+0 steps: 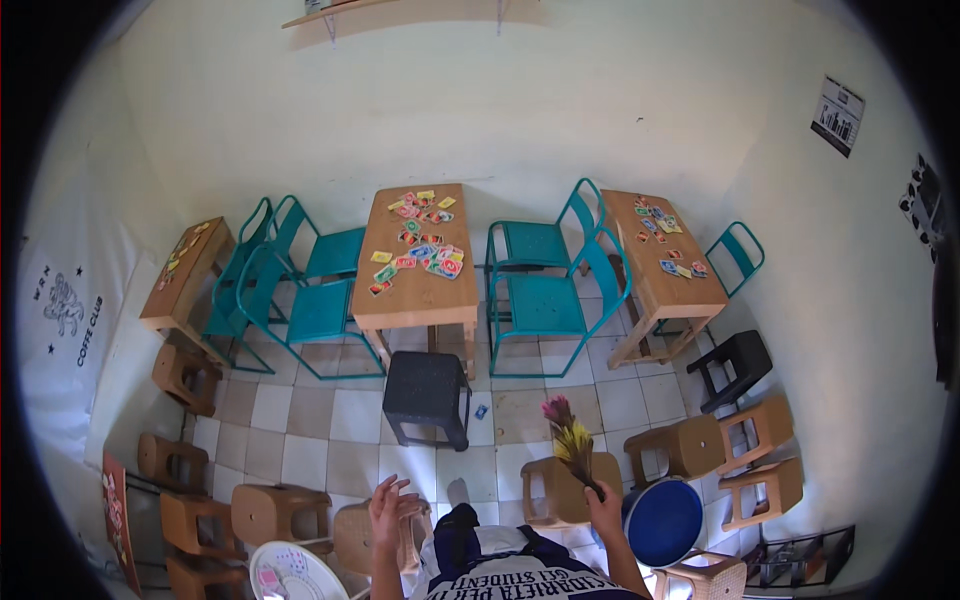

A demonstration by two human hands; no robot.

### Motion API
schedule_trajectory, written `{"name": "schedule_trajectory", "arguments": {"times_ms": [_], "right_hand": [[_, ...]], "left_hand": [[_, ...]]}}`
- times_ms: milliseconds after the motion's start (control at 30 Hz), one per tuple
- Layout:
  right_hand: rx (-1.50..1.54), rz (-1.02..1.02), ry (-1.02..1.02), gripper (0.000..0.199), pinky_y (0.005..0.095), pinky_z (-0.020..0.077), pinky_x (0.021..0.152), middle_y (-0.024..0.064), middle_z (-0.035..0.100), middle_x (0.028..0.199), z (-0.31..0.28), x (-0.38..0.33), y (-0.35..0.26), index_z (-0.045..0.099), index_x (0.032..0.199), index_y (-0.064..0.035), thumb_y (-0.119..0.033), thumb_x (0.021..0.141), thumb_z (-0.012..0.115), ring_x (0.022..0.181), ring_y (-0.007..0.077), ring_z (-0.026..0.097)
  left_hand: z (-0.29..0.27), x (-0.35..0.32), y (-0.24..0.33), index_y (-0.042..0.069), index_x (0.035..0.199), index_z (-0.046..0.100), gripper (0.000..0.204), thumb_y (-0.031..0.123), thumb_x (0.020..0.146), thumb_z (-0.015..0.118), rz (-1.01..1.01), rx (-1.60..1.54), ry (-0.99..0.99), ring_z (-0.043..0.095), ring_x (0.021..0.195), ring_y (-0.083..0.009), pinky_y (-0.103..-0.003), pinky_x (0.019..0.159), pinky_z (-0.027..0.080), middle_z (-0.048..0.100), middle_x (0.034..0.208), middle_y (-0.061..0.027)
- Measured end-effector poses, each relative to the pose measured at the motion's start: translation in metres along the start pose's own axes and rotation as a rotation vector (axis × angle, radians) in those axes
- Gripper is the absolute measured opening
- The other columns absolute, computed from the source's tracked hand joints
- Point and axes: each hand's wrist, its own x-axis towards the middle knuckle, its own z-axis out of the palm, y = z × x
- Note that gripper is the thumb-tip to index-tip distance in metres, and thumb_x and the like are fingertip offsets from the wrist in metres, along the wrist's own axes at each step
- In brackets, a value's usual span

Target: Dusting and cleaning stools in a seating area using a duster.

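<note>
Right hand (604, 516) grips feather duster (568, 436) — handle hidden.

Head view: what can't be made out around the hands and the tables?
- Right hand: grips a pink-and-yellow feather duster; its handle is hidden in the fist.
- Left hand: open; whether it touches the tan plastic stool behind it cannot be told.
- Coloured cards on the middle wooden table: faces too small.
- Small blue item on the tiled floor: too small to identify.

Card (481, 411) on floor: too small.
</note>
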Motion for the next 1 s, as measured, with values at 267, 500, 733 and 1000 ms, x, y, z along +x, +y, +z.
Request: {"name": "schedule_trajectory", "arguments": {"times_ms": [267,500,733,1000], "right_hand": [[0.069,0.063,0.087,0.029,0.0263,0.0455,0.061,0.0002,0.061,0.074,0.06,0.074,-0.059,0.065,0.11,0.0005,-0.022,0.092,0.064,0.067,0.0095,0.056],[0.114,0.12,0.225,0.031,0.0265,0.0462,0.063,0.0016,0.061,0.075,0.077,0.111,-0.057,0.064,0.113,0.0007,-0.023,0.093,0.064,0.067,0.01,0.057],[0.115,0.149,0.322,0.03,0.0277,0.0458,0.061,0.0031,0.062,0.074,0.073,0.179,-0.049,0.064,0.112,0.0009,-0.023,0.093,0.064,0.066,0.0102,0.057],[0.163,0.166,0.391,0.025,0.0263,0.045,0.059,0.0027,0.06,0.07,0.035,0.277,-0.069,0.064,0.109,0.0014,-0.018,0.094,0.061,0.063,0.0101,0.056]], "left_hand": [[0.011,0.138,0.047,0.003,0.137,0.046,0.048,0.033,0.1,0.054,-0.063,0.118,-0.148,0.068,0.098,-0.0274,-0.038,0.076,0.059,0.062,0.123,-0.0165],[0.051,0.227,0.084,0.004,0.136,0.048,0.045,0.031,0.1,0.053,-0.084,0.202,-0.248,0.068,0.096,-0.0248,-0.036,0.076,0.059,0.062,0.123,-0.0159],[0.113,0.3,0.079,0.004,0.134,0.05,0.043,0.031,0.1,0.054,-0.108,0.222,-0.357,0.068,0.096,-0.0243,-0.034,0.074,0.06,0.062,0.123,-0.0152],[0.23,0.374,0.065,0.003,0.134,0.05,0.043,0.029,0.1,0.056,-0.174,0.212,-0.398,0.068,0.096,-0.0243,-0.035,0.074,0.06,0.063,0.123,-0.0159]]}}
